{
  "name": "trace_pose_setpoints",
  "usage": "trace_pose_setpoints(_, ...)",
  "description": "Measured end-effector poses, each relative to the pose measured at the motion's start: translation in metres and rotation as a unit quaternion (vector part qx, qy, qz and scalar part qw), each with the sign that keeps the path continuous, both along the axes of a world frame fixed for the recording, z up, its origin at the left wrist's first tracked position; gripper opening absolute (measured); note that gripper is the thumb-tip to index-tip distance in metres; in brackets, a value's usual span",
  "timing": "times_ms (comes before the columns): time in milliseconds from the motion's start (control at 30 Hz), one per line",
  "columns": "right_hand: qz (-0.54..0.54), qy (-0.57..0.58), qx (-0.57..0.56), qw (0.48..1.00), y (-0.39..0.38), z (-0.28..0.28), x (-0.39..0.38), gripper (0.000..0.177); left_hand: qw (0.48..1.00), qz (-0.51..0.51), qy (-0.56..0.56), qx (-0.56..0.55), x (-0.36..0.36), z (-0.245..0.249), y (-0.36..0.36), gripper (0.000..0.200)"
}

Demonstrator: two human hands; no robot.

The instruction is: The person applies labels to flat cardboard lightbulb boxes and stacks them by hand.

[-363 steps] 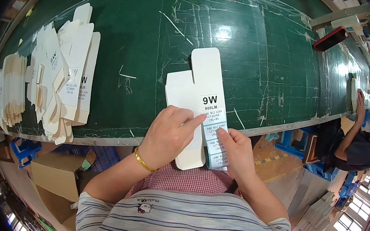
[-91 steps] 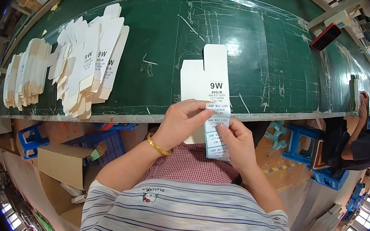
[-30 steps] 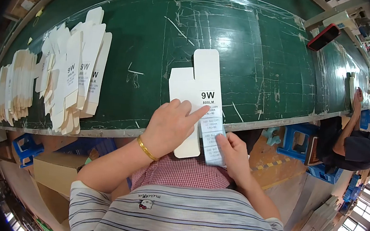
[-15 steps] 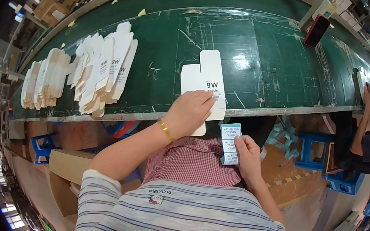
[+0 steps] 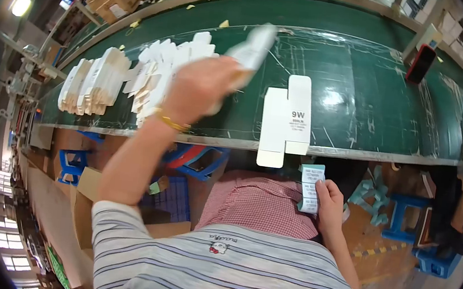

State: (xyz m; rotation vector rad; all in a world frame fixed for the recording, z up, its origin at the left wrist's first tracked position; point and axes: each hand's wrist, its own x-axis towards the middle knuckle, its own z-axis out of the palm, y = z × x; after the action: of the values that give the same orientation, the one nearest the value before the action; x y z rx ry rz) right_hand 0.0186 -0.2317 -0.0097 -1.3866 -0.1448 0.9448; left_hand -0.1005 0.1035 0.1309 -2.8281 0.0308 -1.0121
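Flat carton point(image 5: 286, 116) right of carton stacks point(image 5: 149, 71)

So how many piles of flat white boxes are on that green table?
2: one pile at the far left, a fanned pile beside it, partly behind the left hand. A single box lies apart at the table edge.

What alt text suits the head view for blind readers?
A person's left hand, raised over a green table, grips a blurred white carton; the right hand holds a label strip. A flat 9W carton overhangs the table edge.
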Motion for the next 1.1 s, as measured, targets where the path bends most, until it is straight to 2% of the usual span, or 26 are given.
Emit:
trace_pose_setpoints(67,0.010,-0.045,-0.009,0.999,0.002,0.002,0.003,0.018,0.992,0.102,0.056,0.045,-0.043,0.007,0.040,0.022)
trace_pose_setpoints(133,0.022,-0.102,-0.005,0.994,0.006,0.006,0.007,0.017,0.968,0.200,0.153,0.002,-0.071,-0.008,0.066,0.018)
trace_pose_setpoints(233,0.040,-0.197,0.022,0.979,0.009,0.012,0.010,0.015,0.975,0.142,0.077,-0.152,-0.056,-0.025,0.009,0.021)
trace_pose_setpoints(267,0.045,-0.216,0.027,0.975,0.011,0.015,0.010,0.015,0.920,0.118,0.102,-0.360,-0.045,-0.033,-0.023,0.023)
trace_pose_setpoints(333,0.055,-0.244,0.032,0.968,0.014,0.024,0.008,0.016,0.799,0.028,0.119,-0.589,-0.019,-0.054,-0.092,0.027)
trace_pose_setpoints(367,0.061,-0.255,0.032,0.965,0.014,0.024,0.010,0.015,0.772,-0.034,0.116,-0.624,-0.007,-0.065,-0.119,0.029)
trace_pose_setpoints(433,0.075,-0.276,0.032,0.958,0.013,0.022,0.013,0.013,0.697,-0.065,0.098,-0.708,0.012,-0.074,-0.152,0.030)
trace_pose_setpoints(467,0.084,-0.286,0.031,0.954,0.011,0.021,0.016,0.013,0.686,-0.062,0.111,-0.717,0.014,-0.076,-0.155,0.029)
trace_pose_setpoints(533,-0.003,-0.280,0.051,0.959,0.025,0.038,0.011,0.015,0.663,-0.055,0.136,-0.734,0.020,-0.081,-0.158,0.027)
trace_pose_setpoints(633,0.014,-0.365,0.058,0.929,0.028,0.052,0.019,0.018,0.660,-0.056,0.160,-0.732,0.022,-0.087,-0.157,0.026)
trace_pose_setpoints(667,0.064,-0.405,0.050,0.911,0.024,0.055,0.026,0.016,0.650,-0.062,0.159,-0.741,0.022,-0.089,-0.157,0.026)
trace_pose_setpoints(700,0.114,-0.443,0.044,0.888,0.022,0.056,0.030,0.014,0.682,-0.073,0.148,-0.713,0.022,-0.093,-0.157,0.026)
trace_pose_setpoints(767,0.097,-0.400,0.017,0.911,0.023,0.052,0.030,0.010,0.743,-0.094,0.123,-0.652,0.023,-0.098,-0.156,0.024)
trace_pose_setpoints(867,0.084,-0.373,0.016,0.924,0.027,0.048,0.027,0.006,0.727,-0.089,0.122,-0.670,0.021,-0.099,-0.155,0.021)
trace_pose_setpoints(967,0.036,-0.357,0.050,0.932,0.034,0.038,0.021,0.007,0.660,-0.048,0.156,-0.734,0.021,-0.092,-0.156,0.018)
trace_pose_setpoints(1000,0.024,-0.333,0.056,0.941,0.035,0.034,0.019,0.008,0.678,-0.047,0.150,-0.719,0.021,-0.094,-0.156,0.018)
trace_pose_setpoints(1100,-0.004,-0.277,0.066,0.958,0.040,0.029,0.015,0.012,0.665,-0.051,0.138,-0.732,0.024,-0.095,-0.156,0.017)
